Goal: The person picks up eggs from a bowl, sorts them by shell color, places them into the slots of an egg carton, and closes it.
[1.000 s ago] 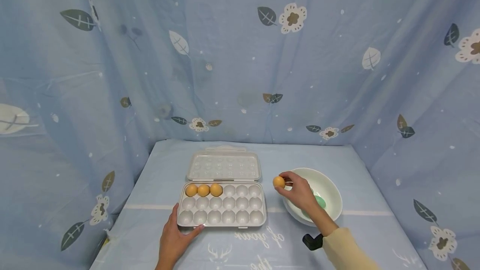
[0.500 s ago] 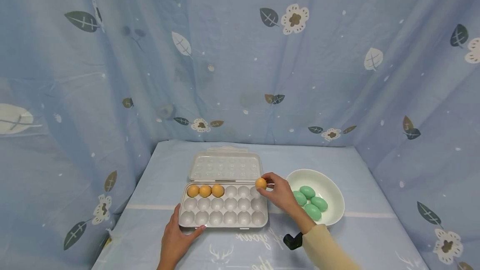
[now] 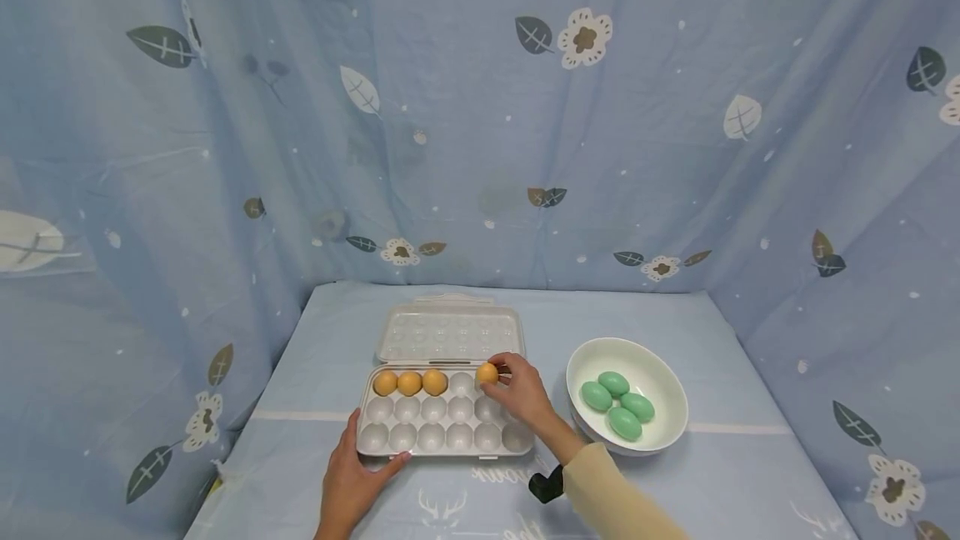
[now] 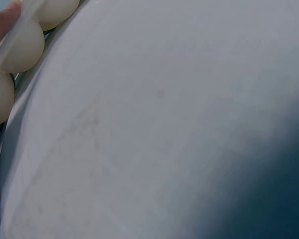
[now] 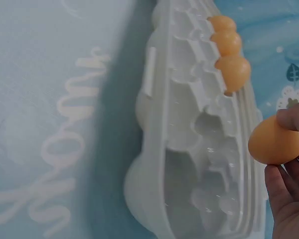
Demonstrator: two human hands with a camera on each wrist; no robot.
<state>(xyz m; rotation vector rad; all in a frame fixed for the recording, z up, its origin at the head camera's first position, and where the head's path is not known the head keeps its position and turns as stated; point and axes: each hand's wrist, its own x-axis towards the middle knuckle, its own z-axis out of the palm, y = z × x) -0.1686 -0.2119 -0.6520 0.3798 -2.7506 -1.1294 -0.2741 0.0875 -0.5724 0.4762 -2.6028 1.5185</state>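
An orange egg (image 3: 487, 373) is pinched between the thumb and fingers of my right hand (image 3: 521, 394), over the back row of the open egg carton (image 3: 446, 446). In the right wrist view the egg (image 5: 275, 142) appears beyond the carton's far rim, with the fingers (image 5: 284, 191) beneath it. Three orange eggs (image 3: 408, 382) sit in the left end of that back row. My left hand (image 3: 352, 469) rests at the carton's front left corner, its fingers along the left side and thumb on the front edge. Only a bit of that hand shows in the left wrist view.
A white bowl (image 3: 671, 432) with several green eggs (image 3: 625, 423) stands right of the carton. The carton's clear lid (image 3: 450, 333) lies folded back behind it. A patterned blue curtain (image 3: 465, 107) encloses the cloth-covered table (image 3: 735, 482). A black wrist device (image 3: 546, 486) shows beneath the right sleeve.
My right hand has carried the orange egg leftward from the bowl's near side to above the carton's back row. The green eggs are uncovered from behind it. The left hand stays put.
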